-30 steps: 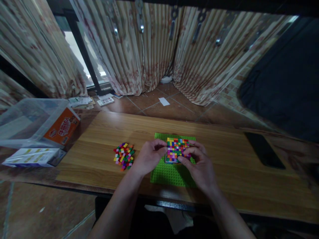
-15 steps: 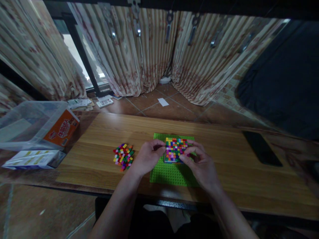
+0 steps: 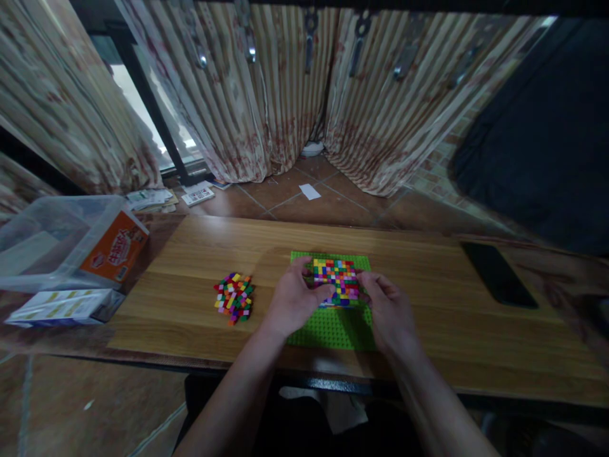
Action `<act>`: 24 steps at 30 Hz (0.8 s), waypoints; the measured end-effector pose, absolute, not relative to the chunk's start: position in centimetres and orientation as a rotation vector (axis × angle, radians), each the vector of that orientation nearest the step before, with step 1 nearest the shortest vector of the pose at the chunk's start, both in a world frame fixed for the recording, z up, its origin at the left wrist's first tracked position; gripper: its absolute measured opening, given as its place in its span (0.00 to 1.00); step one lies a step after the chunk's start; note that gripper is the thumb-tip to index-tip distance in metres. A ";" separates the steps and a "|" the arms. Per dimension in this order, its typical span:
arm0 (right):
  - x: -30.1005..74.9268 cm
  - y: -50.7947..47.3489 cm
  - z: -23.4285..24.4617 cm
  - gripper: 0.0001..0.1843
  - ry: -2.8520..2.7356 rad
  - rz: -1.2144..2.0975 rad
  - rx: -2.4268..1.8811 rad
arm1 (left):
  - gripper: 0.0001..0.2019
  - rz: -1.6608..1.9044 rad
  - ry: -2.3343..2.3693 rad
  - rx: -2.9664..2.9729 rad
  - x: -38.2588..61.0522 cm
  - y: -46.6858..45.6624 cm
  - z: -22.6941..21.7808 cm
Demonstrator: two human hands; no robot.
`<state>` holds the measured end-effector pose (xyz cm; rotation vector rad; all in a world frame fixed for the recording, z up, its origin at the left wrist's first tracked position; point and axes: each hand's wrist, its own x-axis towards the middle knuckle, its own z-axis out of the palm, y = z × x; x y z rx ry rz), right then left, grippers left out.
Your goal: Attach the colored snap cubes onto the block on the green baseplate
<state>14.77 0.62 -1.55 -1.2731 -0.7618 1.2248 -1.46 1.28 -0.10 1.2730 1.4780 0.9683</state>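
Head view: 1 mosaic (image 3: 339, 273), top approx. full, over green plate (image 3: 328, 333) on bench (image 3: 190, 273), contact unclear; L hand (image 3: 291, 301) fingers gripping its left side, R hand (image 3: 394, 314) fingers at right edge, hold unclear. Remaining: 1 pile loose bricks (image 3: 233, 298), unplaced, bench left.

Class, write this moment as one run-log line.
left hand: holds brick panel, thumb on top | right hand: at panel's right edge | green baseplate: beneath panel | loose bricks: piled on table, left of baseplate
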 end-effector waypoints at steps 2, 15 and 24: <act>14.7 0.5 -1.3 0.17 -0.787 1.226 -1.310 | 0.33 0.977 1.508 1.300 -1.3 1.3 -0.1; 11.3 -3.2 -0.1 0.04 -1.689 0.371 -1.107 | 0.16 1.207 1.487 1.297 -3.5 1.1 -0.1; 4.5 -3.7 -3.5 0.11 -2.084 0.624 -0.972 | 0.11 1.851 1.351 0.590 -11.6 1.8 2.3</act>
